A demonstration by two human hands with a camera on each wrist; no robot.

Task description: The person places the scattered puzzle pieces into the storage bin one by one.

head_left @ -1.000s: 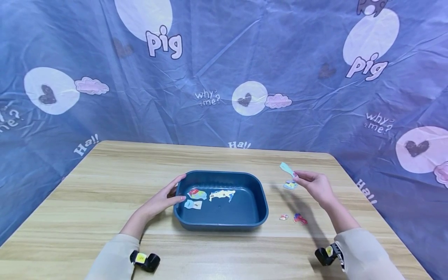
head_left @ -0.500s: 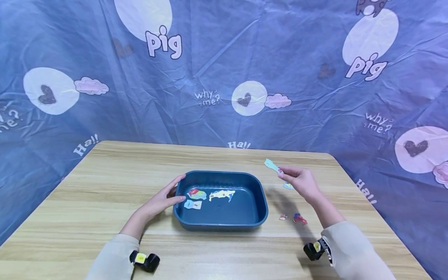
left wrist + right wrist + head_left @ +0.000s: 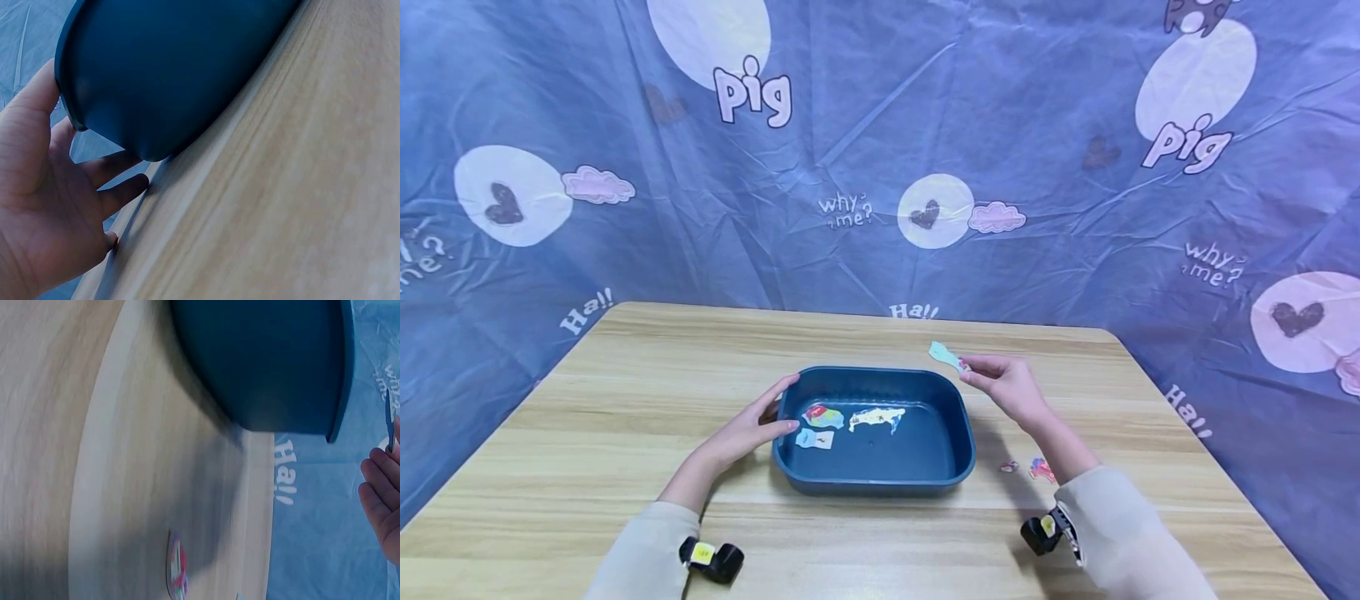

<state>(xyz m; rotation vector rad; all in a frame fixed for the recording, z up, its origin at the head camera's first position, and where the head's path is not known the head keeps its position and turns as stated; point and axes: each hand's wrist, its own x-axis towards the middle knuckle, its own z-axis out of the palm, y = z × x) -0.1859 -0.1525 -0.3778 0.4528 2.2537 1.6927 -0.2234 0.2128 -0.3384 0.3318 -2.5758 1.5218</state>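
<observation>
A dark blue plastic basin [image 3: 917,454] stands on the table. My left hand [image 3: 737,433] holds its left end, thumb at the rim and other fingers around the outside; the left wrist view shows the hand [image 3: 56,194] against the basin wall [image 3: 156,69]. Over the basin's back right corner, my right hand [image 3: 1011,392] pinches a flat, light blue cut-out piece [image 3: 944,355] between thumb and fingers. Inside the basin lie a red and yellow-green piece [image 3: 823,417], a pale blue and white piece [image 3: 814,438] and a whitish ragged piece [image 3: 876,418].
Right of the basin, a small reddish piece [image 3: 1009,467] and a red and blue piece [image 3: 1042,469] lie on the wooden table [image 3: 625,375]. A printed blue cloth [image 3: 850,125] hangs behind the table. Each wrist wears a black camera [image 3: 711,560].
My right hand has moved left, carrying the light blue cut-out piece from the table's right side to the basin's back right corner. The left hand and basin have stayed put.
</observation>
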